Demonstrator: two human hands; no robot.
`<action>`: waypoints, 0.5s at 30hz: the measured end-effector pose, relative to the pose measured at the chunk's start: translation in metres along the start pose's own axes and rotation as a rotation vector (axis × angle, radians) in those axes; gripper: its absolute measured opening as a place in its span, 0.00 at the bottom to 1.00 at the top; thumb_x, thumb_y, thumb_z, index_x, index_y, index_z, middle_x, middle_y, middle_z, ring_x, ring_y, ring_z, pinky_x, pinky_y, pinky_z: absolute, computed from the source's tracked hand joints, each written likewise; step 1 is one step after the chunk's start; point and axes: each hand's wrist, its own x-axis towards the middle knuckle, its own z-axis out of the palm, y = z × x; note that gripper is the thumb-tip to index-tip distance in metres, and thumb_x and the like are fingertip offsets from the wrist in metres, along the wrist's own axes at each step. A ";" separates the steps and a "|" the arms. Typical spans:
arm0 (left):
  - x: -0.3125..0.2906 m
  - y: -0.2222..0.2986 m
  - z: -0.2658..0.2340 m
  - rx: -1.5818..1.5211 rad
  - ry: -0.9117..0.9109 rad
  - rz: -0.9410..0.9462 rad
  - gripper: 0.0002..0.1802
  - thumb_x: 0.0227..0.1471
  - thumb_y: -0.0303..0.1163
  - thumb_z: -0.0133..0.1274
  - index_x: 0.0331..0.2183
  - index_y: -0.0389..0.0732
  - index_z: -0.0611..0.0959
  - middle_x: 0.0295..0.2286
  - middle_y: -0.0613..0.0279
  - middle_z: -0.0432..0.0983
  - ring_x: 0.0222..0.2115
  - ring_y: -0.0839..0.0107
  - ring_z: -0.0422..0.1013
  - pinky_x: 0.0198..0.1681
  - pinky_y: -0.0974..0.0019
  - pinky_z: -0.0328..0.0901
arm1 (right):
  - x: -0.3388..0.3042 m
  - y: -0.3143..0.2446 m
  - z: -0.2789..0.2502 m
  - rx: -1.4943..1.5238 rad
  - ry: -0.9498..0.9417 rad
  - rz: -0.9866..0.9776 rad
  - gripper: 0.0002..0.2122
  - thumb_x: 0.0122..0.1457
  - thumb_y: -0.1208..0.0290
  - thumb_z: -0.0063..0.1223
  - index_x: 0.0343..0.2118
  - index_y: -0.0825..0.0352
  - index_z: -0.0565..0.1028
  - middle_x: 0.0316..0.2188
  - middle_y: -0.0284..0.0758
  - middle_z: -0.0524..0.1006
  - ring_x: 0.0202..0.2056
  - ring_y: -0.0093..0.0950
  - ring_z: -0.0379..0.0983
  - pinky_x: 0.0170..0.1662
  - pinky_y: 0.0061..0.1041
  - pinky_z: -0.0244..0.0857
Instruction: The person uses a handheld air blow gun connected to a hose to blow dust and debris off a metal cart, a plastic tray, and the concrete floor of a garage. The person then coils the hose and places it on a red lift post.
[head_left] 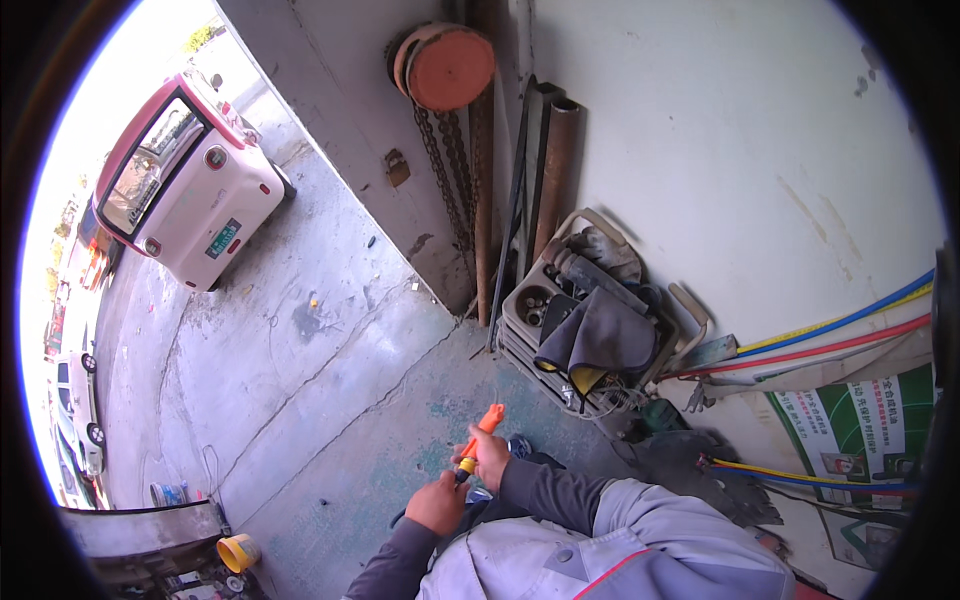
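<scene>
In front of my body, both hands are on a slim orange tool [491, 418] with a yellow band and a dark lower end; I cannot make out its exact kind. My right hand [490, 460] is closed around its orange middle. Just below and to the left, my left hand [437, 503] grips the dark end beside the yellow band. The tool tilts up and to the right, its orange tip sticking out above my right hand. Most of my fingers are partly hidden by the hands themselves.
Right of my hands, a worn cart [515, 345] carries a dark cloth [612, 335] and tools. Hoses [835, 325] run along the wall. A chain hoist [450, 68] hangs near upright pipes. A yellow bucket [238, 553] stands lower left; a pink-and-white vehicle [205, 200] is parked outside.
</scene>
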 end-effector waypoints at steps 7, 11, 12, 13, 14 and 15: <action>-0.019 -0.039 0.077 0.026 -0.323 0.159 0.27 0.51 0.47 0.57 0.47 0.40 0.76 0.29 0.45 0.80 0.34 0.46 0.76 0.39 0.50 0.69 | 0.018 0.026 -0.134 0.166 0.345 -0.158 0.27 0.66 0.41 0.35 0.42 0.68 0.65 0.30 0.46 0.79 0.22 0.34 0.76 0.25 0.30 0.71; -0.068 -0.092 0.131 0.067 -0.421 0.046 0.20 0.49 0.48 0.59 0.36 0.41 0.83 0.30 0.50 0.81 0.34 0.48 0.76 0.37 0.52 0.69 | 0.004 0.044 -0.190 0.298 0.399 -0.280 0.27 0.64 0.38 0.36 0.34 0.64 0.68 0.20 0.38 0.75 0.20 0.31 0.73 0.24 0.30 0.72; -0.086 -0.107 0.144 0.057 -0.408 0.029 0.21 0.50 0.51 0.58 0.32 0.41 0.84 0.30 0.51 0.81 0.33 0.49 0.76 0.37 0.52 0.69 | -0.006 0.053 -0.206 0.346 0.251 -0.185 0.27 0.64 0.38 0.37 0.30 0.63 0.68 0.18 0.35 0.72 0.22 0.33 0.74 0.25 0.35 0.74; -0.107 -0.122 0.156 0.068 -0.433 0.000 0.22 0.50 0.53 0.57 0.32 0.41 0.84 0.30 0.50 0.81 0.34 0.49 0.76 0.37 0.52 0.69 | -0.015 0.063 -0.221 0.302 0.187 -0.159 0.28 0.63 0.37 0.37 0.29 0.62 0.68 0.18 0.36 0.73 0.24 0.36 0.75 0.28 0.39 0.75; -0.128 -0.136 0.167 0.089 -0.456 -0.025 0.24 0.51 0.54 0.56 0.32 0.41 0.85 0.30 0.50 0.80 0.34 0.50 0.76 0.37 0.52 0.68 | -0.024 0.074 -0.233 0.269 0.195 -0.169 0.27 0.64 0.37 0.37 0.30 0.63 0.68 0.20 0.37 0.74 0.26 0.38 0.76 0.30 0.39 0.76; -0.148 -0.148 0.178 0.116 -0.475 -0.044 0.25 0.52 0.56 0.55 0.32 0.41 0.85 0.30 0.49 0.80 0.34 0.50 0.76 0.37 0.53 0.68 | -0.034 0.086 -0.245 0.256 0.179 -0.175 0.27 0.64 0.38 0.37 0.32 0.63 0.68 0.23 0.39 0.75 0.27 0.39 0.77 0.32 0.40 0.76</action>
